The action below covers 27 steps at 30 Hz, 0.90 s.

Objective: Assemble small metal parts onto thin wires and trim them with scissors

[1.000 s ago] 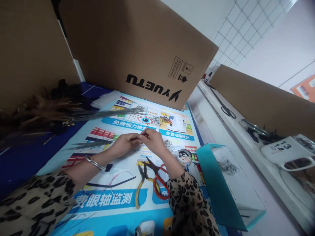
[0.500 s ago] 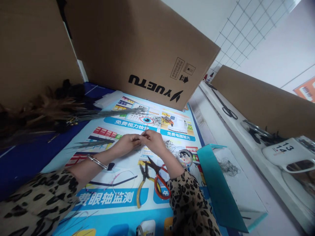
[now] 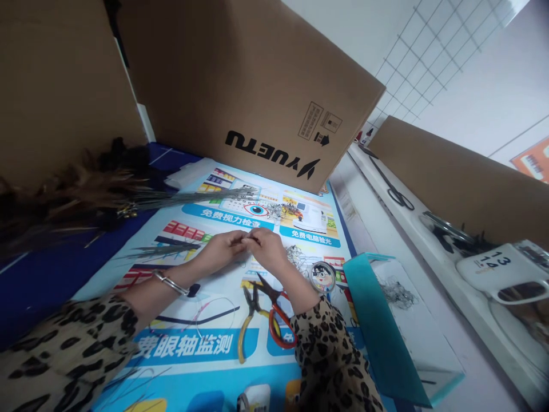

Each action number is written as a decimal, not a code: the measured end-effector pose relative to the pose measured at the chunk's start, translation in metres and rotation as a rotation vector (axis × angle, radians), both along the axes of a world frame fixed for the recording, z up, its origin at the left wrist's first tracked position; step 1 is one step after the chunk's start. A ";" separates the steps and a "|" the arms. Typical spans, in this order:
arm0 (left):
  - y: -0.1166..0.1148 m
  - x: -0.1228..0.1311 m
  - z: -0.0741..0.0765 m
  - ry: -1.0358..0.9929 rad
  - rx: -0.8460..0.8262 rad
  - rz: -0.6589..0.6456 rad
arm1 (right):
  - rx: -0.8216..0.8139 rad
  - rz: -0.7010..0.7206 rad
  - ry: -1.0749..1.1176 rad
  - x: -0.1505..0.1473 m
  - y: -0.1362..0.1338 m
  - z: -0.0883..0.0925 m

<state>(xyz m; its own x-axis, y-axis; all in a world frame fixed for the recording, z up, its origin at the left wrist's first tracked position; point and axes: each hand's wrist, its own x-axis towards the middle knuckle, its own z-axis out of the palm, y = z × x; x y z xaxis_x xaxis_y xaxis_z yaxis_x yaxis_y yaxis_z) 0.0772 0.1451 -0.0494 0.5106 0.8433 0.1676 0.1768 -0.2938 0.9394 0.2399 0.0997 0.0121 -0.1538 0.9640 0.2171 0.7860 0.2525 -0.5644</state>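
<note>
Dim, diffuse light was recorded. Printed carton [image 3: 266, 74] shaded at upper left; wall [image 3: 493, 103] to carton's right lit brighter. Feathery bundle [image 3: 98, 180] at carton's lower left blurred. Below carton, detail at left hand [image 3: 221, 252] and right hand [image 3: 266, 250] softened.

At eight o'clock, the left leopard-print sleeve [image 3: 72, 346] is loose beige cloth with irregular black spots; the right leopard-print sleeve [image 3: 332, 355], at five o'clock, matches it. A shiny silver-coloured bangle [image 3: 170, 282] circles the left wrist [image 3: 189, 274].
</note>
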 end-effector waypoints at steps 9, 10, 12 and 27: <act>0.000 -0.001 -0.002 -0.064 0.031 -0.027 | 0.015 -0.043 0.024 0.001 0.002 -0.007; -0.001 -0.002 0.001 -0.083 0.035 -0.024 | 0.011 -0.041 0.029 0.001 0.002 -0.007; -0.002 -0.004 0.007 -0.114 0.040 -0.003 | 0.026 -0.042 0.060 0.001 0.001 -0.009; -0.002 0.004 0.003 -0.075 -0.022 -0.118 | -0.078 -0.147 0.371 0.010 0.006 -0.020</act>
<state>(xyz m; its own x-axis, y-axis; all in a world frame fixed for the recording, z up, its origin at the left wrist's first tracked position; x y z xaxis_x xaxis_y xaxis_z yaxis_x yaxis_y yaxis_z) 0.0812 0.1427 -0.0463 0.5929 0.7822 0.1913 0.0715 -0.2878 0.9550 0.2500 0.1061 -0.0077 0.0617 0.9856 0.1575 0.5495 0.0982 -0.8297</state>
